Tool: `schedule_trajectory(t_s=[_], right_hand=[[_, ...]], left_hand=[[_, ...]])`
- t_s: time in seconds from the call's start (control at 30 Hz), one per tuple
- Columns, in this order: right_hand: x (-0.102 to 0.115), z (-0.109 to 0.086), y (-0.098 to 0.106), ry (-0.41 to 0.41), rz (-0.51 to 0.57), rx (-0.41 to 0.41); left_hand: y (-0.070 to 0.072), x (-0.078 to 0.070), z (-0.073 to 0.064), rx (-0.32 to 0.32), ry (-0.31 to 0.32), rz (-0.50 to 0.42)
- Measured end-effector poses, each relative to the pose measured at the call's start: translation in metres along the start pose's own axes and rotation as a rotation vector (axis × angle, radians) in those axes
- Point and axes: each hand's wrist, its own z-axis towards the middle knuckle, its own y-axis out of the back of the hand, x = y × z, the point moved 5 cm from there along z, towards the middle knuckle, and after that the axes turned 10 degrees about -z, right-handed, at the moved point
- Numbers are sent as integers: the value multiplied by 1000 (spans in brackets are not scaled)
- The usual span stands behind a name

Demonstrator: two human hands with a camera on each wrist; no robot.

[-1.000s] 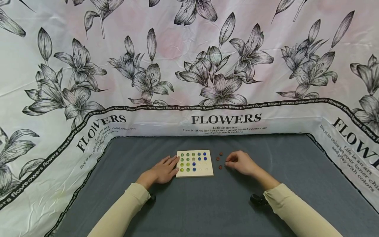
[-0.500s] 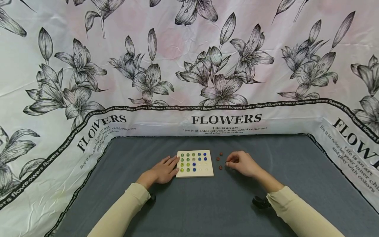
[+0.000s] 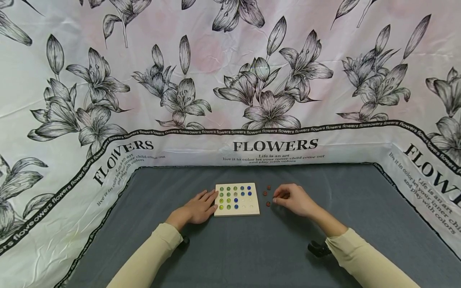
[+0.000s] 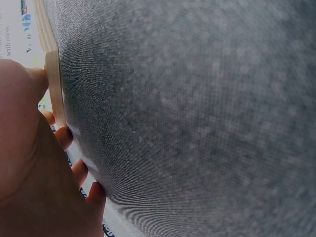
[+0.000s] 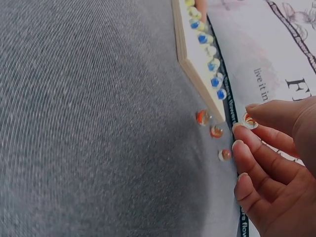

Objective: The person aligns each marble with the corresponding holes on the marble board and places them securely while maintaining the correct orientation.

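A pale wooden board [image 3: 246, 211] lies on the grey cloth, with green, yellow-green and blue marbles sitting in rows of its hollows. At the board's left edge rests my left hand [image 3: 198, 208], its fingers spread and fairly straight; the left wrist view shows its thumb [image 4: 39, 84] against the wooden side. My right hand [image 3: 295, 198] is just right of the board, over the cloth. Between its thumb and forefinger it pinches a clear marble with an orange swirl [image 5: 250, 121]. Three red-orange marbles lie between the board and this hand, the nearest of them a loose marble [image 3: 268, 204].
Grey cloth [image 3: 230, 248] covers the table around the board. Behind and at both sides hangs a white fabric [image 3: 194, 148] printed with lilies and lettering. Black straps [image 3: 318, 249] with the wrist cameras sit beneath both sleeves.
My right hand has shifted very slightly to the left, while its sleeve and wrist strap have swung a little to the right and down. The left hand and the board stay put.
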Motion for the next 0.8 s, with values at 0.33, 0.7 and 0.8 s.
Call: schedule_trajectory(t_s=[0.33, 0.7, 0.8], right_hand=[[11, 3, -3, 41, -34, -2], [24, 6, -5, 45, -15, -7], [28, 8, -6, 55, -10, -9]], left_hand=[[0, 0, 0, -5, -7, -5], [0, 0, 0, -2, -7, -7], [0, 1, 0, -1, -5, -7]])
